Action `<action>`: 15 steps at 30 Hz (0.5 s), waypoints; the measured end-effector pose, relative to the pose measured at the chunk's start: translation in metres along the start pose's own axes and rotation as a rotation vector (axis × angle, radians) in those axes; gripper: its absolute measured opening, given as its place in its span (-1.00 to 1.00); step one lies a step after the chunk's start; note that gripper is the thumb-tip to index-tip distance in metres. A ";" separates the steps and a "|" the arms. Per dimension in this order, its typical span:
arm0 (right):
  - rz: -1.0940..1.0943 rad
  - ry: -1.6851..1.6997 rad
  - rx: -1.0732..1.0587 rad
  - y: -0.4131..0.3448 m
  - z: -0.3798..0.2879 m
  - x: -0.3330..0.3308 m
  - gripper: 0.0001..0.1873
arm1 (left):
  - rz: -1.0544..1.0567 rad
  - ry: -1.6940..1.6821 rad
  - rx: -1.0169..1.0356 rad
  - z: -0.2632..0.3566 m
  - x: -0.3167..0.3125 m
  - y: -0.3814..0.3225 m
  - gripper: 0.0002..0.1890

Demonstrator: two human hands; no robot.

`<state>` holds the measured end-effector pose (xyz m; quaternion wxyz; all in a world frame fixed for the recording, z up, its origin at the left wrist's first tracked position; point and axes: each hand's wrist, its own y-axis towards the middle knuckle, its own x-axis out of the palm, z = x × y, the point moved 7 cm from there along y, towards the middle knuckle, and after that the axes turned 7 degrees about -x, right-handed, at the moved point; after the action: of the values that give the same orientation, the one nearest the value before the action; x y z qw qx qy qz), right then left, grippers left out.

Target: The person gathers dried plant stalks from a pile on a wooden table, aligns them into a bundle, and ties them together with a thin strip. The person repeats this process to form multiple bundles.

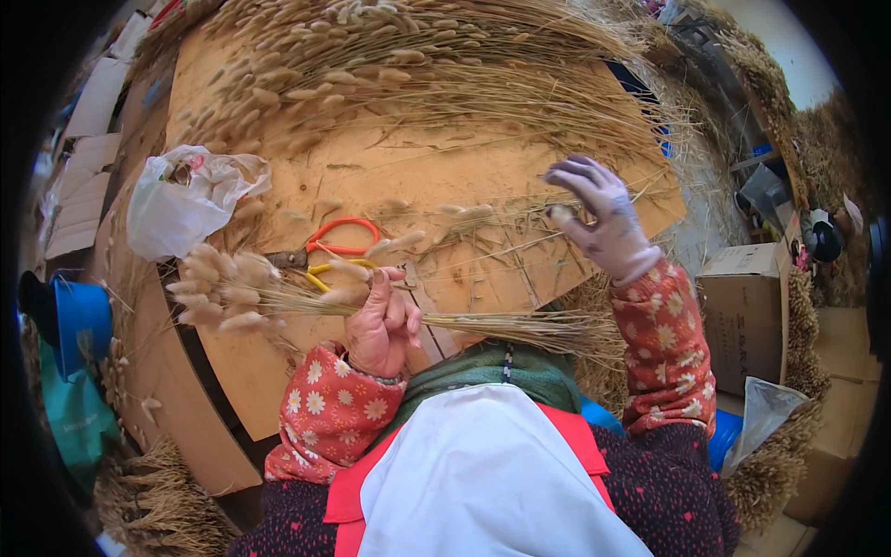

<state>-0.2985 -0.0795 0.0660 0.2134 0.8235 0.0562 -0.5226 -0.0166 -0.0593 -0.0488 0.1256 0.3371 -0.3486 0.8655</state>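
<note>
My bare left hand is closed around a bunch of dried bunny-tail grass. Its fluffy heads point left, and the thin stems run right across my lap. My right hand, in a pale, stained glove, hovers over the right side of the wooden board with fingers apart. Loose stems pass close to its thumb; contact cannot be made out. Just beyond my left hand lies a pair of scissors with one orange-red handle and one yellow handle. Several loose grass heads lie between the hands.
A thick layer of bunny-tail grass covers the board's far side. At its left stands a white plastic bag. A blue bucket is further left. On the right are a cardboard box and stacked dried bundles.
</note>
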 end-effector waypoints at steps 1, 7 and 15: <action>-0.045 -0.138 0.009 0.002 0.001 0.013 -0.55 | 0.007 0.004 0.003 0.000 0.000 -0.001 -0.57; -0.311 -0.489 0.052 0.012 0.025 0.065 -0.81 | 0.026 0.023 0.008 -0.001 0.002 -0.001 -0.65; 0.230 0.234 0.345 0.034 0.051 0.019 -0.86 | 0.004 -0.016 0.021 0.000 0.000 0.001 -0.57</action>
<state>-0.3220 -0.1341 0.0406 0.1197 0.9037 -0.1037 -0.3978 -0.0169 -0.0603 -0.0495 0.1177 0.3447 -0.3411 0.8666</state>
